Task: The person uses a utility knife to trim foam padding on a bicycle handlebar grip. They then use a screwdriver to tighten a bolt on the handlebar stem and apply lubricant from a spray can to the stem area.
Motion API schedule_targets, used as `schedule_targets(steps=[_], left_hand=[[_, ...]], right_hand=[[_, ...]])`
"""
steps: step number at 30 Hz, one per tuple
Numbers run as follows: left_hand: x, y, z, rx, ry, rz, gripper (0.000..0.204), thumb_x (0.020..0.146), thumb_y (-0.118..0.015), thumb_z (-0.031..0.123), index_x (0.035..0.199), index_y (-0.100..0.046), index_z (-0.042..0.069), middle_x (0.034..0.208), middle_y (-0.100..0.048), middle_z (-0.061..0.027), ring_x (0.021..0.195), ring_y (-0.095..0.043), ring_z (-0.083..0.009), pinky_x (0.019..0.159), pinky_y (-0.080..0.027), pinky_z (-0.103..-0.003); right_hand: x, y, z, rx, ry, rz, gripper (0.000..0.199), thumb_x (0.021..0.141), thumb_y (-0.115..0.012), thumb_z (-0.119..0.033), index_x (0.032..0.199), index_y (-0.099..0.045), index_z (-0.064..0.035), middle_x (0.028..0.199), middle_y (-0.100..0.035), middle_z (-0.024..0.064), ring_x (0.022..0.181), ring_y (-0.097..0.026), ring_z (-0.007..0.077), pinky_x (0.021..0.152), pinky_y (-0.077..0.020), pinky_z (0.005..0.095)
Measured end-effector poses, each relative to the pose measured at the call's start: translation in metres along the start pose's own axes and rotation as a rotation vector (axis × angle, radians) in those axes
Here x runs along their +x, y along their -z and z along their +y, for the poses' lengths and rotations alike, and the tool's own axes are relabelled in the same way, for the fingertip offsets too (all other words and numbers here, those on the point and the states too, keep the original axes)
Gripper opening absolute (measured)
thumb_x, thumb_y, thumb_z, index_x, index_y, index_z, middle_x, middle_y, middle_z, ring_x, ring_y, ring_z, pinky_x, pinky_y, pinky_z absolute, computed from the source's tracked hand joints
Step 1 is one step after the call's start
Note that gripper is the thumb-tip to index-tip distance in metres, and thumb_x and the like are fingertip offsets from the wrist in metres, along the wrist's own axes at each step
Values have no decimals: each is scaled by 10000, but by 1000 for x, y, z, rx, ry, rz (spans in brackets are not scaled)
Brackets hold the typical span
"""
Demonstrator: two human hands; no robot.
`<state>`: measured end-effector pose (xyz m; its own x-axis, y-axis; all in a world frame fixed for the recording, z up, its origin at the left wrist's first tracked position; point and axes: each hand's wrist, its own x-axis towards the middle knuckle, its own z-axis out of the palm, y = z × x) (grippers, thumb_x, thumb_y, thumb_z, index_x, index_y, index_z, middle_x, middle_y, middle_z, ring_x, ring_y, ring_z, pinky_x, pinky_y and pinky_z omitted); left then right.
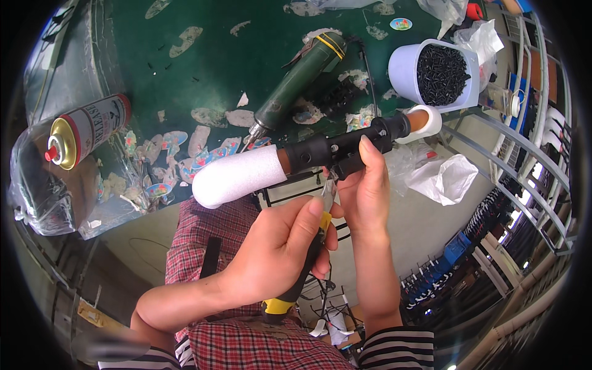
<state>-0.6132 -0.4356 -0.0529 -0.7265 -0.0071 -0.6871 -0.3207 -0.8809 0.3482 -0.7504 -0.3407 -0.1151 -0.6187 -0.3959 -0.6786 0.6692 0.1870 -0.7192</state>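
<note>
My left hand [265, 250] is closed around a utility knife [311, 258] with a black and yellow handle. Its metal blade points up at the underside of a black handlebar-like tube [314, 151], apparently touching a small black bracket there. My right hand [368, 194] grips that tube from below, thumb pressed along its side. Brown sections show near both tube ends, with a long white foam sleeve [240, 176] on the left one and a white ring-like cover [427, 122] on the right. The fingertips behind the bracket are partly hidden.
A green power screwdriver [299, 86] lies just beyond the tube on the green worktable [203, 68]. Far right stands a pale tub [402, 77] of black screws. On the left lies a spray can [92, 129] by plastic wrap. Sticker scraps litter the table; metal racks [524, 172] stand right.
</note>
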Motion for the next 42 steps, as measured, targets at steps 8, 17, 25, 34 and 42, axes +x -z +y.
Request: schedule_targets(steps=[8,17,25,34,42], left_hand=[[1,3,-2,347,-58,44,362,1084,-357,242,1161,-566,-44,758,-593,-52,573,-579,-97,545,-481,-242],[7,9,-35,842,-470,228,265,1048,-432,142,1135,-592,-51,732,-598,-55,554,-594,-116,508,-480,-279],[2,4,-15,119,-126,61,309,1066,-417,210,1127,-563,-56,767,-616,-89,575,-621,-162,528,-490,-293],[-3,-6,-3,-357,7,-43,387,1091,-334,288,1160,-543,-31,810,-609,-61,635,-619,-118,605,-525,-244],[0,-7,-10,65,-54,21,442,1090,-314,309,1218,-530,-55,789,-592,-62,598,-592,-116,577,-497,-242]], right_hand=[[0,-2,-3,-20,19,6,353,980,-532,-357,1094,-582,-26,1006,-661,89,881,-649,172,760,-529,329],[-1,2,-4,-22,-15,-1,356,976,-543,-369,1128,-559,-47,1001,-661,81,865,-648,178,747,-527,342],[-4,-6,-7,-11,-6,46,396,970,-534,-404,1156,-544,-54,1000,-662,81,874,-653,179,765,-533,340],[-2,3,0,-37,-41,37,418,980,-499,-435,1131,-552,-49,955,-669,76,824,-650,167,753,-536,322],[-3,-1,-1,-14,-2,51,387,983,-521,-396,1128,-551,-39,981,-664,78,832,-645,160,745,-535,310]])
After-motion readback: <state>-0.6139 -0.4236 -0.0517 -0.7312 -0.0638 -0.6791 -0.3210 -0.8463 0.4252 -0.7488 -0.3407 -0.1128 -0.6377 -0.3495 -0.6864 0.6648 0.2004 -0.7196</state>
